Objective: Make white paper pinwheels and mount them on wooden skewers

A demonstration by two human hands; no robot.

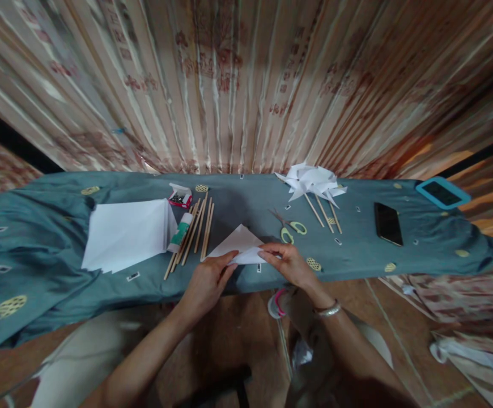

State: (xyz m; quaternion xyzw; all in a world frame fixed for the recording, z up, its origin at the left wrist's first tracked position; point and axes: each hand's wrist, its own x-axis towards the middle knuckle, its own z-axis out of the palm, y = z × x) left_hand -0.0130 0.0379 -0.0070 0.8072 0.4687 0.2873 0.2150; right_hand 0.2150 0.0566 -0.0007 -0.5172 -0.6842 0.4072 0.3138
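A white sheet of paper (238, 240), partly folded with one corner pointing away from me, lies at the front edge of the cloth-covered table. My left hand (209, 279) pinches its near edge between thumb and fingers. On the right, my right hand (288, 262) grips the folded edge in the same way. Just beyond my right hand rest scissors with light green handles (292, 230), blades apart. To the left of the paper are several thin wooden sticks (195, 229) and a green-and-white glue stick (181, 232).
A stack of white paper (127, 233) lies at left, near a small red box of metal pieces (181, 196). White paper pinwheels (312, 182) on sticks lie at the back right. Farther right are a black phone (388, 223) and a blue-framed device (442, 193). A curtain (229, 85) hangs behind the table.
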